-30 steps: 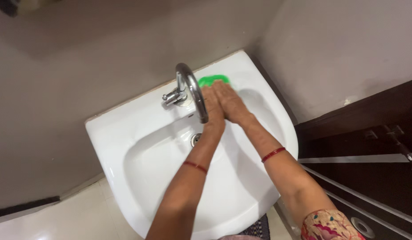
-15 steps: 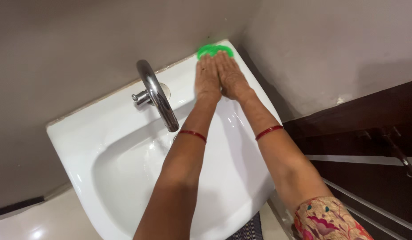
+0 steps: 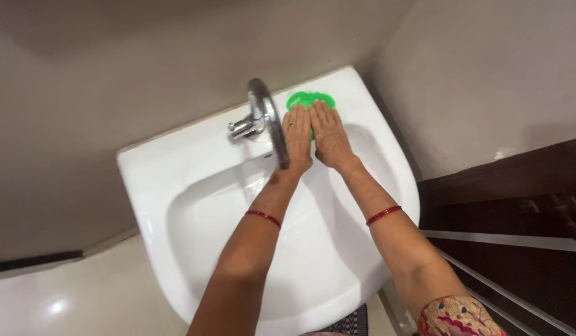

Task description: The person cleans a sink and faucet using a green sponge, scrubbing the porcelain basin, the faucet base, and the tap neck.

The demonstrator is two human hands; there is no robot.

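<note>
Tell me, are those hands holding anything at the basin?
No clear grasp shows. The left hand and right hand lie flat, fingertips on the green soap dish at the sink's back rim.

Soap dish: green round plastic dish point(image 3: 308, 99) on white ceramic basin's point(image 3: 176, 174) rim, 1 o'clock corner.
Tap: curved chrome tap point(image 3: 263, 121) at 12, left of dish.
Hands: left hand point(image 3: 298, 140), right hand point(image 3: 331, 140) side by side, fingertips on dish.
</note>
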